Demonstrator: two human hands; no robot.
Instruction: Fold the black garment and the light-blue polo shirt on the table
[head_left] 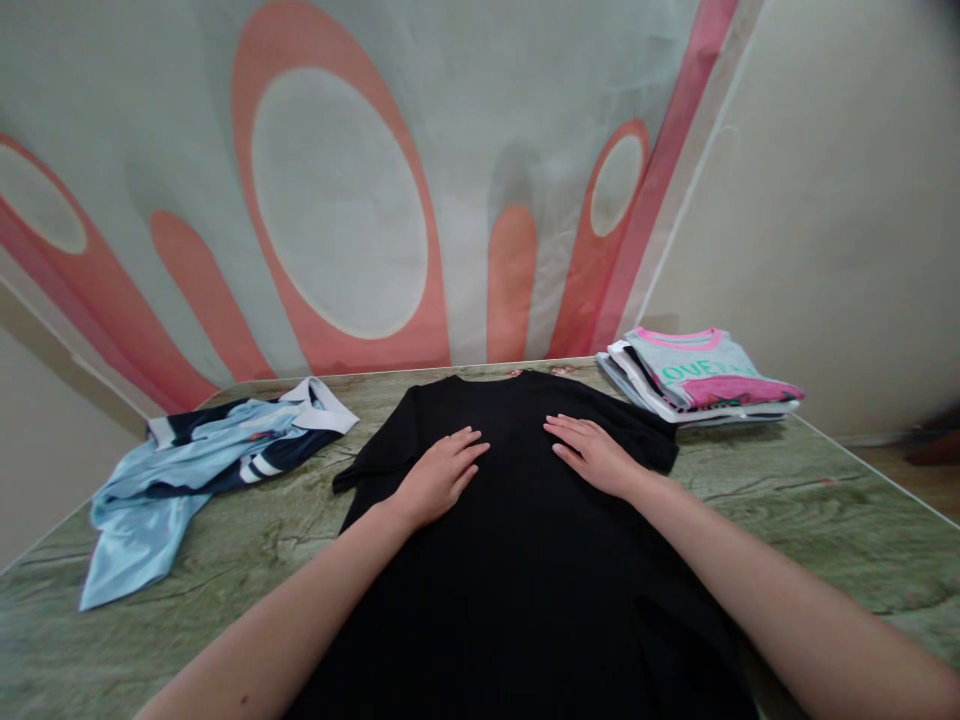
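A black short-sleeved T-shirt [510,560] lies spread out in front of me, its neckline toward the wall and its lower part running out of view at the bottom. My left hand [441,475] rests flat on the left side of its chest, fingers stretched out. On the right side of the chest lies my right hand [592,455], also flat with the fingers extended. Neither hand grips the cloth. Both short sleeves spread outward, and the right one reaches close to a stack of folded clothes [697,375].
The wood-patterned table [817,500] meets a wall covering [465,150] with pink and white shapes along its back edge. A crumpled light blue and navy shirt [217,450] with a white collar lies at the left. The folded stack stands at the back right, near the table's edge.
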